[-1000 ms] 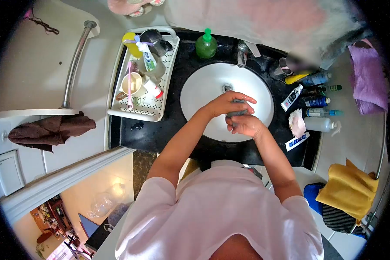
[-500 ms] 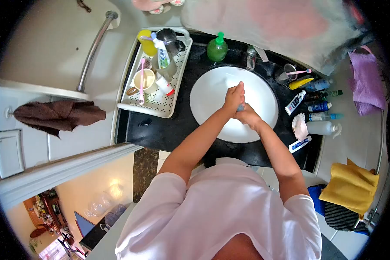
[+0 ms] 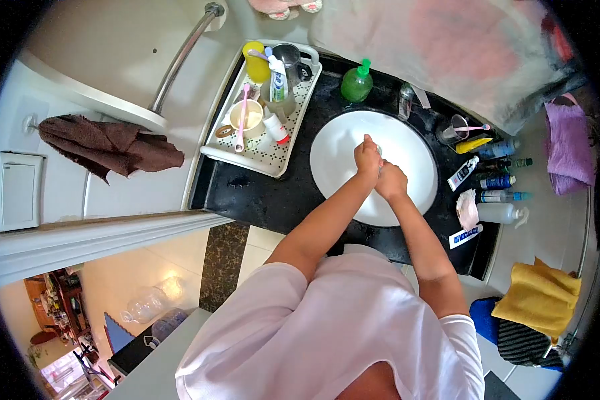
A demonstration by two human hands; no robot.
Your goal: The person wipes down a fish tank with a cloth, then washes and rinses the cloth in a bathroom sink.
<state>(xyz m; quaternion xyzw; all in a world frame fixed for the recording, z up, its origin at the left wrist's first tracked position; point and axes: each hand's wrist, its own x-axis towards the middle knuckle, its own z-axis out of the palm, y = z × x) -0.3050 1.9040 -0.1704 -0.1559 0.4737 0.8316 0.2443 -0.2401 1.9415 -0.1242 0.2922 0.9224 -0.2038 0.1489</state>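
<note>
Both hands are together over the white oval sink (image 3: 327, 143), set in a black countertop. My left hand (image 3: 367, 157) is closed, its fingers curled, on the left side. Pressed against it from the right is my right hand (image 3: 391, 180), with its fingers folded. A small greyish thing shows between the hands; most of it is hidden, and I cannot make out what it is. Behind the sink stand a green pump bottle (image 3: 357, 83) and, at the right, the tap (image 3: 405, 100).
Left of the sink is a white tray (image 3: 210, 152) with a cup (image 3: 253, 125), a pink toothbrush (image 3: 242, 130) and a toothpaste tube (image 3: 277, 79). Several bottles and tubes line the right side, among them a white pump bottle (image 3: 497, 213). A brown cloth (image 3: 113, 143) hangs at left.
The view has shifted, so the counter things appear further right. My hands stay joined over the sink but have turned against each other, with the right hand's back now more visible.
</note>
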